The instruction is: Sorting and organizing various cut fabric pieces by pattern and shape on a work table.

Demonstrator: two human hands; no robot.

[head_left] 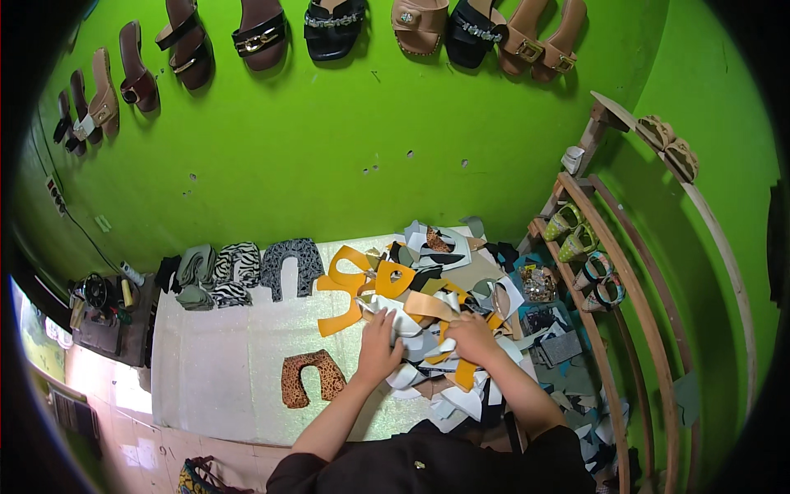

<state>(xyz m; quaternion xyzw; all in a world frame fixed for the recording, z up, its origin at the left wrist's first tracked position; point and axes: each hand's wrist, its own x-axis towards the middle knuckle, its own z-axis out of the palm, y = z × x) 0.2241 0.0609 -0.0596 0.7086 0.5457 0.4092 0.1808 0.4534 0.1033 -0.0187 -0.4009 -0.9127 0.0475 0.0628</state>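
A heap of cut scraps (428, 346) in white, grey, black, tan and orange lies before me on the table. My left hand (379, 350) is at the heap's left side, its fingers bent over white scraps (399, 319). Deeper in the heap, my right hand (475, 337) has its fingers curled down among the pieces; what it grips is partly hidden. Between the hands rises a tan strip (431, 307). Orange arch-shaped pieces (339, 317) spread just beyond my left hand. A leopard-print arch-shaped stack (313, 379) rests apart, left of my left forearm.
Along the table's (222, 354) back edge sit zebra-print pieces (237, 267), a dark patterned stack (290, 267) and grey-green pieces (196, 272). A wooden rack (613, 313) with sandals stands right. Sandals (333, 29) hang on the green wall. More scraps (584, 412) lie beneath the rack.
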